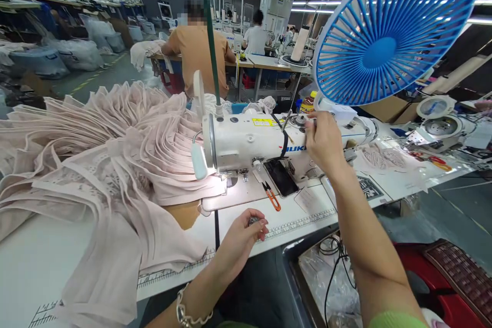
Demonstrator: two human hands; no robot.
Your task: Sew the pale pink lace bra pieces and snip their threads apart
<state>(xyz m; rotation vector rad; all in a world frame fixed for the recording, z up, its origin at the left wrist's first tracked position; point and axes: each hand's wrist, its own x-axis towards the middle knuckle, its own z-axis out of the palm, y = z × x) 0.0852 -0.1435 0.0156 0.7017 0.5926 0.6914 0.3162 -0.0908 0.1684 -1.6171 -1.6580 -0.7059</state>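
Nearest, the left hand (246, 233), with a silver bracelet (188, 312) on its wrist, rests at the front edge of the long white work table (38, 261). Its fingers are curled around a small round dark thing, maybe a bobbin (253, 221); I cannot tell for sure. Just past it lie little orange-handled thread snips (272, 198) and a flat black phone (281, 178). Farther back, the right hand (323, 138) reaches up to the top of the white sewing machine (249, 141), fingers pinched at the small metal parts there. Doing this well likely needs slow, gentle fingers. A big pile of pale pink cloth (115, 154) lies on the left. A round blue plastic fan (392, 28) stands behind. A person in an orange shirt (198, 56) sits far off.
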